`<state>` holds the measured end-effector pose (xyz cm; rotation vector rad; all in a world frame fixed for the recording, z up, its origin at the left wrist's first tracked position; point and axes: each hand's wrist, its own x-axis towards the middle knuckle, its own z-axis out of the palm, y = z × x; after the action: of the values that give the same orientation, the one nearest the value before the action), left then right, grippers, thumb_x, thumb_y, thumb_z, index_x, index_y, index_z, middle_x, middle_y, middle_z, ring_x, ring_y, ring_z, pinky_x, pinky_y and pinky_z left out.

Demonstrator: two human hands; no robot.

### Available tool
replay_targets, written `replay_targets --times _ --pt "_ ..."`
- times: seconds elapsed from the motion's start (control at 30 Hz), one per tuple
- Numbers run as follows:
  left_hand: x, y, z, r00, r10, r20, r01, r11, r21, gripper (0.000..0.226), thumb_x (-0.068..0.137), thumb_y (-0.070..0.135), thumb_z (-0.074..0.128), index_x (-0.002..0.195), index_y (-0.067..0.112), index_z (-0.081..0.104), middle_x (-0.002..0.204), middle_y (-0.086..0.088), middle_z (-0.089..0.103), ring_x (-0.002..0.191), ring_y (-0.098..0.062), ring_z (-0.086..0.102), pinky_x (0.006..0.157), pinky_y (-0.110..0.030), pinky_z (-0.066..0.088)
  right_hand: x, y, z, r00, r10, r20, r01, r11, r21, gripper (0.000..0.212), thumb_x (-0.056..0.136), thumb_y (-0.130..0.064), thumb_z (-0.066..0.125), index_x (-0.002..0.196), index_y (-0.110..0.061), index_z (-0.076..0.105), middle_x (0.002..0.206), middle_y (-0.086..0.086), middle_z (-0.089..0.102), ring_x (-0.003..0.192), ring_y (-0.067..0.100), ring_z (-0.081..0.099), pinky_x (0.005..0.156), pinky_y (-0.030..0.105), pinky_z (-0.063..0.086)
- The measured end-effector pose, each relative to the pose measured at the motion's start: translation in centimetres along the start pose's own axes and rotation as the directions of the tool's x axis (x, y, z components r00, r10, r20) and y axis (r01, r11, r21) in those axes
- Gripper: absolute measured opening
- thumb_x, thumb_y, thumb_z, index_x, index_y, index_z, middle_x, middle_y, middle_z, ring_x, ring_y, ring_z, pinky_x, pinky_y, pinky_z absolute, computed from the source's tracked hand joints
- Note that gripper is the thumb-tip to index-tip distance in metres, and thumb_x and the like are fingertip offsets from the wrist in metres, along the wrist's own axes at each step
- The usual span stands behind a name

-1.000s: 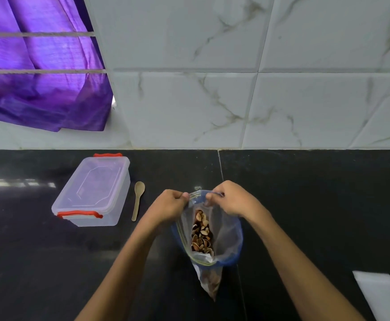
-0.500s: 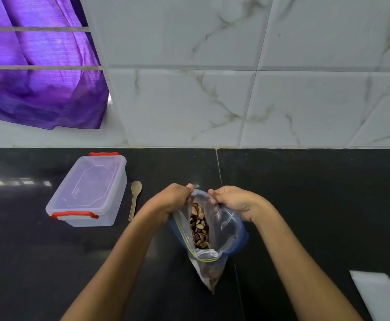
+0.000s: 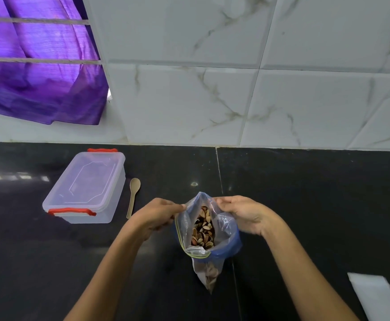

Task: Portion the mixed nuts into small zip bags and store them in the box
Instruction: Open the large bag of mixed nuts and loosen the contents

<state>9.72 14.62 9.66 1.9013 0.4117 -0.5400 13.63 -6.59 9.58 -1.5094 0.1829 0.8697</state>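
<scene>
Head view: both hands' fingers (image 3: 219, 202) pinch the nut bag's (image 3: 226, 232) open rim.

Glossy black stone surface (image 3: 317, 205), thin pale seam running front to back near middle. Behind it, wall of large white marble-look tiles with grey-brown veins (image 3: 189, 100). Upper left: window with two horizontal grey bars (image 3: 34, 19), purple shiny curtain (image 3: 38, 72) bunched behind bars. Pale daylight streak reflected on surface at left edge.
</scene>
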Motion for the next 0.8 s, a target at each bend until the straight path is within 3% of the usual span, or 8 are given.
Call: replay_targets --times 0.1,0.17,0.3,0.37,0.47,0.53,0.67,0.8 --pt "0.0 0.0 0.1 1.000 -0.027 0.002 0.027 0.993 -0.118 0.018 0.092 0.020 0.057 0.085 0.008 0.069 0.075 -0.007 0.050 0.064 -0.013 0.041 0.056 -0.024 0.030 -0.8 0.0 -0.7 0.992 -0.032 -0.123 -0.027 0.890 -0.456 0.034 0.093 -0.041 0.054 0.104 -0.013 0.068 0.105 0.012 0.071 0.101 0.025 0.065 0.091 0.038 0.052" --pt "0.3 0.1 0.4 0.995 -0.089 0.052 0.099 0.964 -0.247 0.012 0.089 0.015 0.057 0.080 0.010 0.062 0.074 -0.007 0.047 0.063 -0.014 0.040 0.057 -0.024 0.032 -1.0 -0.1 -1.2 0.991 -0.028 -0.133 -0.051 0.831 -0.555 0.036 0.089 -0.044 0.058 0.105 -0.013 0.069 0.101 0.010 0.072 0.097 0.023 0.067 0.086 0.035 0.054" --pt "0.5 0.1 0.6 0.958 -0.181 0.222 0.273 0.812 -0.516 0.018 0.084 0.012 0.050 0.067 0.012 0.057 0.072 -0.006 0.051 0.067 -0.017 0.044 0.071 -0.028 0.037 -1.1 -0.1 -1.1 0.990 -0.066 -0.127 0.017 0.934 -0.357 0.019 0.093 -0.020 0.057 0.095 -0.009 0.072 0.093 0.009 0.072 0.092 0.022 0.067 0.091 0.040 0.053" --pt "0.7 -0.5 0.4 0.929 -0.144 0.342 0.346 0.668 -0.659 0.014 0.078 0.011 0.048 0.067 0.010 0.056 0.080 -0.009 0.051 0.077 -0.023 0.047 0.087 -0.035 0.036 -1.2 0.6 -1.2 0.998 -0.017 -0.056 0.021 0.997 0.071 0.019 0.095 -0.010 0.049 0.095 -0.006 0.068 0.081 0.007 0.068 0.076 0.016 0.065 0.076 0.033 0.057" --pt "1.0 -1.3 0.5 0.928 -0.051 0.369 0.329 0.577 -0.748 0.012 0.069 0.006 0.050 0.081 0.009 0.052 0.090 -0.012 0.048 0.085 -0.026 0.047 0.095 -0.041 0.034 -1.3 2.5 -1.3 0.991 0.007 0.135 -0.079 0.839 0.538 0.023 0.088 -0.002 0.047 0.086 -0.008 0.070 0.071 0.006 0.063 0.065 0.015 0.062 0.065 0.033 0.058" --pt "0.8 -1.8 1.1 0.916 0.020 0.402 0.321 0.566 -0.759 0.024 0.060 0.004 0.059 0.082 0.009 0.050 0.088 -0.010 0.045 0.081 -0.024 0.045 0.092 -0.039 0.033 -1.3 3.6 -0.9 0.986 -0.010 0.167 -0.091 0.805 0.586 0.026 0.084 0.001 0.048 0.082 -0.009 0.072 0.074 0.006 0.064 0.067 0.017 0.064 0.070 0.037 0.058" --pt "0.3 -2.2 1.4 0.904 0.009 0.428 0.327 0.632 -0.703 0.030 0.062 0.007 0.067 0.090 0.007 0.055 0.097 -0.014 0.049 0.091 -0.028 0.048 0.105 -0.043 0.035 -1.7 4.0 -0.2 0.988 -0.029 0.154 -0.056 0.855 0.516 0.029 0.089 -0.001 0.049 0.109 -0.012 0.067 0.096 0.010 0.068 0.092 0.023 0.064 0.087 0.042 0.050" --pt "-0.4 -1.1 1.2 0.954 -0.082 0.289 0.253 0.737 -0.627 0.027 0.093 0.023 0.051 0.102 0.000 0.063 0.088 -0.016 0.065 0.077 -0.027 0.062 0.069 -0.037 0.055 -2.8 2.9 0.2 1.000 0.027 -0.003 -0.026 0.982 0.185 0.020 0.095 -0.018 0.051 0.108 -0.013 0.066 0.106 0.012 0.071 0.104 0.029 0.064 0.093 0.046 0.050"
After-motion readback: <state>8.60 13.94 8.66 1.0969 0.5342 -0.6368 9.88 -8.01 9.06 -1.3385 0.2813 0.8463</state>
